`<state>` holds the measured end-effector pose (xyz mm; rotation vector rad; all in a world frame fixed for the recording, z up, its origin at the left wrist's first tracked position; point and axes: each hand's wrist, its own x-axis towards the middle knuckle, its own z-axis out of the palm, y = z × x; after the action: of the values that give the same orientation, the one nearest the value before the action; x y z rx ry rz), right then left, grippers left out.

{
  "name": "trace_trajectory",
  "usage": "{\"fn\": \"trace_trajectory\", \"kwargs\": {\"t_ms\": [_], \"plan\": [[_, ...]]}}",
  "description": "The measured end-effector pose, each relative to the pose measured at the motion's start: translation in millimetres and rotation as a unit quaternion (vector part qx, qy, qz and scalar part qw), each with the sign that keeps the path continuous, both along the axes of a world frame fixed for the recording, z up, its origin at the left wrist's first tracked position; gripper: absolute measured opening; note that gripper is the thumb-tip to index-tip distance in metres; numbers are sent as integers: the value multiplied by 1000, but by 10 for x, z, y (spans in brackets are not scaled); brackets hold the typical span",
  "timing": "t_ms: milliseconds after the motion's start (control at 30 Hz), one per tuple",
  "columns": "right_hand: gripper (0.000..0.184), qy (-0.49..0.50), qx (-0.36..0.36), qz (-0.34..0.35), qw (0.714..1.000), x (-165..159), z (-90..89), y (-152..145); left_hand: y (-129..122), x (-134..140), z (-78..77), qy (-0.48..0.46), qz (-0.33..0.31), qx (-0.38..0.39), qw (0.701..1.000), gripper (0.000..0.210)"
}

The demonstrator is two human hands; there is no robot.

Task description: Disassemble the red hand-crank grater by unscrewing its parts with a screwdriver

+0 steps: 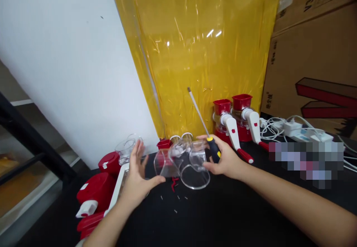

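My right hand (227,159) grips a screwdriver (213,149) with a black and yellow handle, its shaft pointing up and to the left. The same hand pinches the right end of a transparent plastic housing (195,156) with several tube-like openings, tilted above the black table. My left hand (135,180) is open to the left of the housing, thumb and fingers spread, holding nothing. Below the housing lie a small red piece (174,184) and several small screws (175,211).
Two red-and-white hand-crank machines (231,122) stand at the back right, beside white cables and plugs (292,127). Red bases (97,189) and more transparent parts (124,146) are at left. Behind are a yellow plastic curtain (195,54) and a large cardboard box (312,61).
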<state>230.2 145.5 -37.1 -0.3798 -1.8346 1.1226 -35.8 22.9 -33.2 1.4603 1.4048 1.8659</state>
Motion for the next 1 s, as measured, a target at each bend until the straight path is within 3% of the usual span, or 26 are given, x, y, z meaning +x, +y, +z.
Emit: {"fn": "trace_trajectory", "kwargs": {"t_ms": [67, 167, 300, 400, 467, 533, 700, 800, 1000], "plan": [[67, -58, 27, 20, 998, -15, -50, -53, -65, -32, 201, 137, 23, -24, 990, 99], [70, -95, 60, 43, 993, -120, -111, -118, -86, 143, 427, 221, -61, -104, 968, 85], [76, -87, 113, 68, 987, -267, -109, -178, 12, 427, 495, 187, -166, -163, 954, 63], [76, -81, 138, 30, 987, -203, -44, -148, 71, 461, 494, 88, -207, -172, 959, 57], [71, -91, 142, -28, 985, -22, -5, -56, 72, 378, 517, 24, -195, -169, 966, 64], [54, -125, 157, -89, 976, 245, 3, 81, 46, 235, 558, 4, -158, -178, 971, 66], [36, -237, 305, -123, 914, 797, -100, 343, -57, -127, 629, 89, -72, -173, 978, 66], [36, -272, 367, -135, 879, 830, -148, 314, -100, -210, 617, 153, -56, -182, 970, 64], [37, -304, 417, -152, 843, 663, -116, 201, -116, -160, 584, 144, -37, -169, 974, 53]]}}
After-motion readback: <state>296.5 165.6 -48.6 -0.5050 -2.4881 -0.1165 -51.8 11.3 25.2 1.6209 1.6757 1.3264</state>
